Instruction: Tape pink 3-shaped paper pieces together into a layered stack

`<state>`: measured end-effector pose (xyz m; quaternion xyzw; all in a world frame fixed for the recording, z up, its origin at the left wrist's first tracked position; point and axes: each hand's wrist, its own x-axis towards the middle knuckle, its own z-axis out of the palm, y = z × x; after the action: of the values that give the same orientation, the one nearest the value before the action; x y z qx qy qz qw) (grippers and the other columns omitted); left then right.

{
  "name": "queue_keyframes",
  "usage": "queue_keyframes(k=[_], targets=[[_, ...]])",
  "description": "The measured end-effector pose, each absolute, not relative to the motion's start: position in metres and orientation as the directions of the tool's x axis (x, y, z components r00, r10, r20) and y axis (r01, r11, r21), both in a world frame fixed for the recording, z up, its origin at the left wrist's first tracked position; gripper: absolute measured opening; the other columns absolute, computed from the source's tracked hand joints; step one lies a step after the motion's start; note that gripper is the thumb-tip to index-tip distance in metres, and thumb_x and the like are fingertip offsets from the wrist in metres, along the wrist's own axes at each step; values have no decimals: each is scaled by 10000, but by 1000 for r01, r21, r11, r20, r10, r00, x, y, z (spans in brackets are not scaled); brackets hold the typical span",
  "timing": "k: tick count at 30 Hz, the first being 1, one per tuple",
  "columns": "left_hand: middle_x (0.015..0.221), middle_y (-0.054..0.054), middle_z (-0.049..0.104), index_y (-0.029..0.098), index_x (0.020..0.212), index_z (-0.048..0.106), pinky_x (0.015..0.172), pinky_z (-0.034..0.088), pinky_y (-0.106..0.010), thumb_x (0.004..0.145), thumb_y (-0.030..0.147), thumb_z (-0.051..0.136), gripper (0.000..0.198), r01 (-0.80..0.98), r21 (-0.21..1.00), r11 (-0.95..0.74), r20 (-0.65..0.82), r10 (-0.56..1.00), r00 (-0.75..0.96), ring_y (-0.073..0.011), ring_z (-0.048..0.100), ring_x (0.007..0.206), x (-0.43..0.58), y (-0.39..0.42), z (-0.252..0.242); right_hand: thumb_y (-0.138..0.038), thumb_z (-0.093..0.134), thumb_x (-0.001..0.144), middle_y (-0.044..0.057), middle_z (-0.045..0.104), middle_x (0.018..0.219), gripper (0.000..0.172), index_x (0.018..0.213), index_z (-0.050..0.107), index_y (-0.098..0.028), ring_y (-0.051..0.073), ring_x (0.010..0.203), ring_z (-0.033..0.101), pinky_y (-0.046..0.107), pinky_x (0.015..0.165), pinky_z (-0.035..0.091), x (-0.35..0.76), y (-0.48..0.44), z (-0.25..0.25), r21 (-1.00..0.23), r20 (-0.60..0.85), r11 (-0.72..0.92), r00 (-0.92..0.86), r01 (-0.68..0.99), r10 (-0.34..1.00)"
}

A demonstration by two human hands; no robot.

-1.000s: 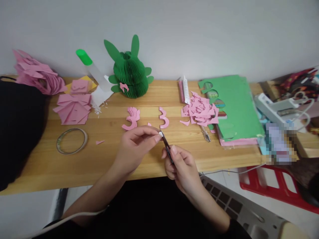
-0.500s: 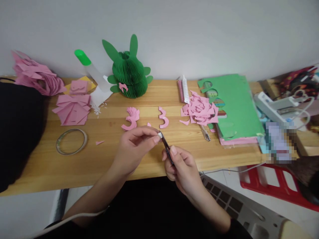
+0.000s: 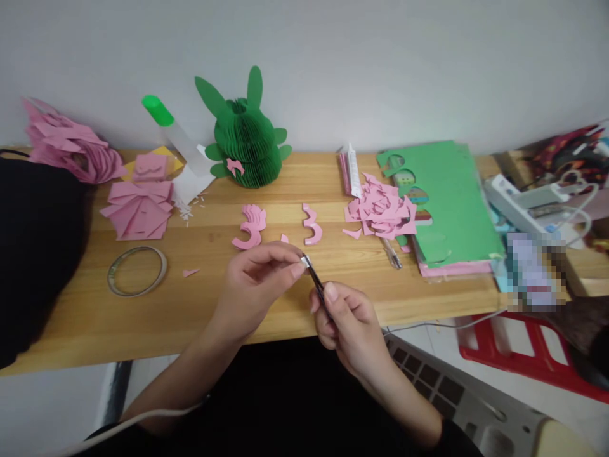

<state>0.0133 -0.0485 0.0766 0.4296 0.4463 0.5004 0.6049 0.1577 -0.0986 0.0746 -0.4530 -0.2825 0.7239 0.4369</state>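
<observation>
Between the thumb and forefinger of my left hand (image 3: 257, 285) is a tiny white piece (image 3: 305, 260), perhaps tape or paper. My right hand (image 3: 347, 320) is closed on black tweezers (image 3: 316, 279), whose tips meet the white piece. Just beyond my hands lie a stack of curved pink paper cutouts (image 3: 250, 227) and a single pink cutout (image 3: 311, 225) with a shiny strip on it. A small pink scrap (image 3: 284, 238) rests between them. Behind stands a green honeycomb paper figure (image 3: 248, 146) with two long ears and a small pink piece on its front.
A tape roll (image 3: 137, 271), folded pink papers (image 3: 139, 209) and a green-capped tube (image 3: 174, 130) are on the left. Pink scraps (image 3: 383, 208), a glue tube (image 3: 353, 170), a pen (image 3: 392, 254), green sheets (image 3: 457, 203) and a white power strip (image 3: 523, 206) are on the right.
The tweezers' tips have shifted very slightly at the white piece, and more of the white now shows. Both hands stay almost in place; the objects on the table have not moved.
</observation>
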Motion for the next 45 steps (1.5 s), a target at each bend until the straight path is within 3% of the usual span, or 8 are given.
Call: queue_keyframes(k=[5,19,22,26,32,38,45], targets=[[742,-21,703,217,668,717,803,543,-342,717,256,793,99,-243,963,117,-91,989,115,-178,666,786,13,-50,76,-599,599,861,-101,309,454,447,709,573,-179,38,385,181,188,354,152,159,-101,74,-810,-385,-440,-213,-388,898],[773,-27,719,209,638,711,686,557,-308,625,372,871,228,-372,897,240,-208,970,127,-177,668,737,13,-46,79,-610,589,859,-106,305,475,442,770,585,-177,43,398,178,190,363,158,163,-102,77,-824,-350,-428,-261,-371,900],[815,-35,737,211,678,709,683,561,-324,669,358,841,198,-380,898,220,-197,975,100,-179,672,734,11,-45,77,-627,565,866,-102,309,475,462,775,596,-175,48,392,197,204,371,174,168,-102,78,-865,-355,-419,-253,-276,900],[805,-29,746,213,781,721,691,555,-302,744,325,791,137,-278,945,173,-158,985,74,-171,693,727,2,-43,76,-578,535,906,-74,352,512,437,724,576,-182,68,434,280,228,411,209,183,-100,82,-939,-329,-344,-249,-21,911],[825,-31,747,216,954,701,734,559,-286,773,192,754,190,-50,997,65,-47,950,308,-174,706,788,-12,-40,83,-468,534,938,-60,353,556,398,653,487,-195,81,504,319,244,481,251,201,-92,95,-923,-292,-178,-322,340,901],[800,-7,726,262,1077,695,768,541,-282,789,172,737,304,130,975,-181,104,884,455,-158,678,765,-21,-33,86,-465,496,951,-56,354,538,411,647,513,-191,81,480,333,241,465,264,204,-87,102,-881,-288,-98,-362,463,886],[821,-16,734,254,1115,705,748,525,-253,804,177,706,321,251,915,-318,110,791,602,-168,678,762,-25,-25,94,-457,495,947,-62,340,483,412,643,562,-187,72,410,301,236,415,220,206,-85,106,-842,-274,-23,-390,539,879]])
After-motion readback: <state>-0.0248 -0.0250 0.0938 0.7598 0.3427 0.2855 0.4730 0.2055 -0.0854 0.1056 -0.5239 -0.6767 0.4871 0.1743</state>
